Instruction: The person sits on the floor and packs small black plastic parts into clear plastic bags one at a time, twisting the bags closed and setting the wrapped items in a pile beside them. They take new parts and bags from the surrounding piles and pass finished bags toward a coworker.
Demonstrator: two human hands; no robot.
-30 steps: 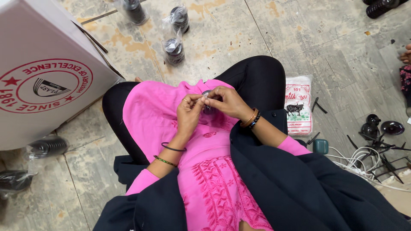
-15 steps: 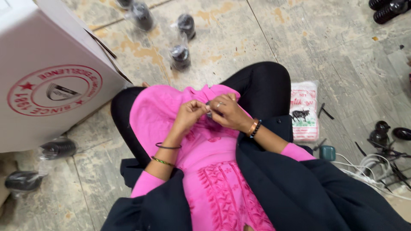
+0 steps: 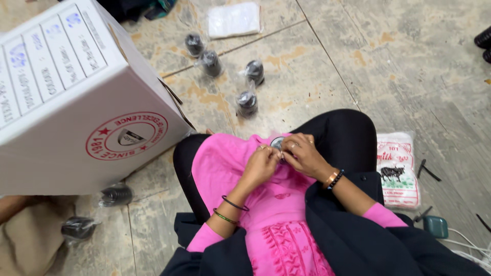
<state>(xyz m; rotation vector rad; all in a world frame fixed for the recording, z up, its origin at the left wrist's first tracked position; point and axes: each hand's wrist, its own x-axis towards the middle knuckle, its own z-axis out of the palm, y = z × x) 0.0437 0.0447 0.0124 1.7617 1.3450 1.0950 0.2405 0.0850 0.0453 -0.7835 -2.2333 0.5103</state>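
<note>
I sit cross-legged on the floor in a pink tunic (image 3: 240,174) and black trousers. My left hand (image 3: 262,164) and my right hand (image 3: 300,153) meet over my lap. Both pinch a small round object (image 3: 277,142) with a pale face and dark rim, partly wrapped in clear plastic. Fingers hide most of it. Bangles circle my left wrist, and a dark bead bracelet circles my right wrist.
A large white cardboard box (image 3: 71,102) with a red round stamp stands at my left. Several small dark parts in clear bags (image 3: 247,102) lie on the tiled floor ahead. A white printed pouch (image 3: 398,168) lies at my right, with a teal object (image 3: 434,226) and white cables.
The view has tilted up, showing more of the floor and box. My hands stay together over my lap, fingers shifting slightly on the small round object.
</note>
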